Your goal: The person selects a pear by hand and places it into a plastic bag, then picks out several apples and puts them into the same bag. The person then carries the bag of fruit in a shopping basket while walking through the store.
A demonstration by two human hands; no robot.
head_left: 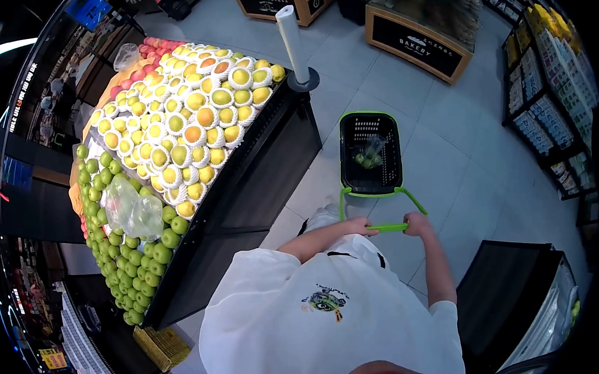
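Note:
A black shopping basket with a bright green rim is in front of me, low over the tiled floor. Its green handle extends toward my body. My left hand is closed around the handle's left end, and my right hand grips its right end. Inside the basket lies a clear plastic bag holding several green apples.
On my left stands a sloped fruit display with green apples, yellow fruit in white foam nets and a loose plastic bag. A bag roll rises at its corner. Bakery stand ahead; stocked shelves right.

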